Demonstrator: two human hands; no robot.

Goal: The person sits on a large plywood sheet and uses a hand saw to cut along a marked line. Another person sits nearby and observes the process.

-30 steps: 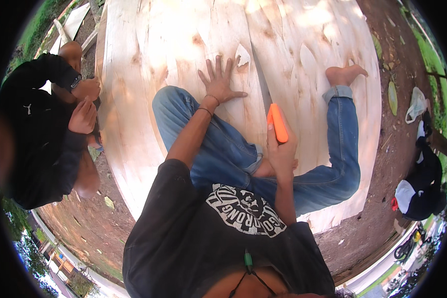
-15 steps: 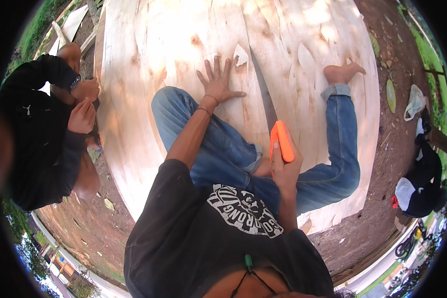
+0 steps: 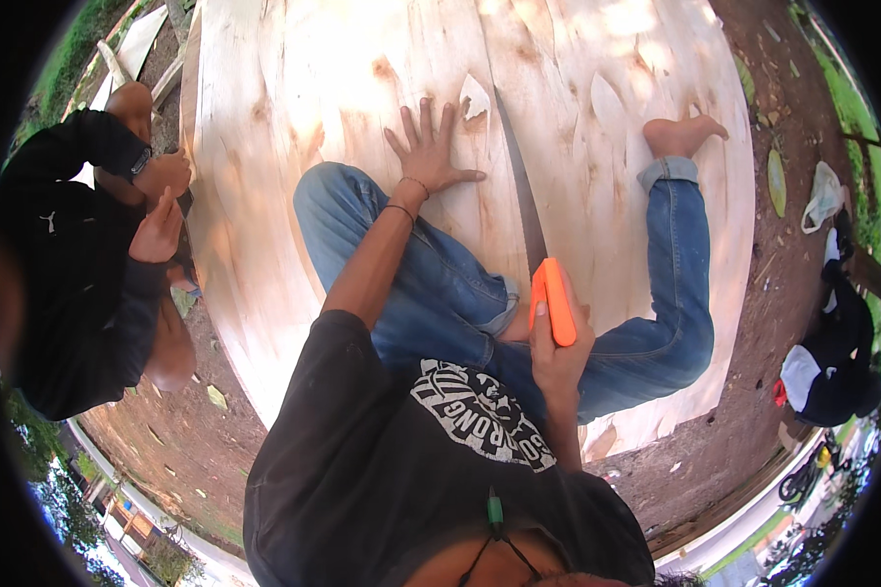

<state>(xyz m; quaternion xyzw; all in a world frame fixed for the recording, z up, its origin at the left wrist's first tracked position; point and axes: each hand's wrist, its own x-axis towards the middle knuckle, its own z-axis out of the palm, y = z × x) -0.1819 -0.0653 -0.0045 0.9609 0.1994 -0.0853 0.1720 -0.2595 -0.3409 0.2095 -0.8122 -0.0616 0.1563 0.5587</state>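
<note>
One person sits on one large pale wood sheet (image 3: pixel 255 205), seen from above; two hands are at work upon it. The left hand (image 3: pixel 428 157) lies palm down on the wood, all five digits spread, its grip wide and holding nothing; two thin dark bands (image 3: pixel 401 207) circle that wrist. The right hand (image 3: pixel 561 352) has its grip closed around the one orange handle (image 3: pixel 555 303) of a single saw (image 3: pixel 532 220). The saw lies to the right of the left hand, well apart from it, between the person's two bent legs; its one grey blade points away from the body and narrows toward the tip, where a thin dark line in the wood runs onward. One torn patch (image 3: pixel 475 103) marks the surface just left of the tip.

Of the person's feet, one bare foot (image 3: pixel 680 135) shows whole, at right; the other ankle is partly hidden. Clothing comprises one pair of blue jeans (image 3: pixel 677 264), one dark shirt (image 3: pixel 362 460) bearing one pale emblem, and one cord with one green pendant (image 3: pixel 494 509). At left, a second person (image 3: pixel 78 274) in black is beside the sheet, two hands raised close together. At right, one whitish bag (image 3: pixel 822 198) lies on brown soil.
</note>
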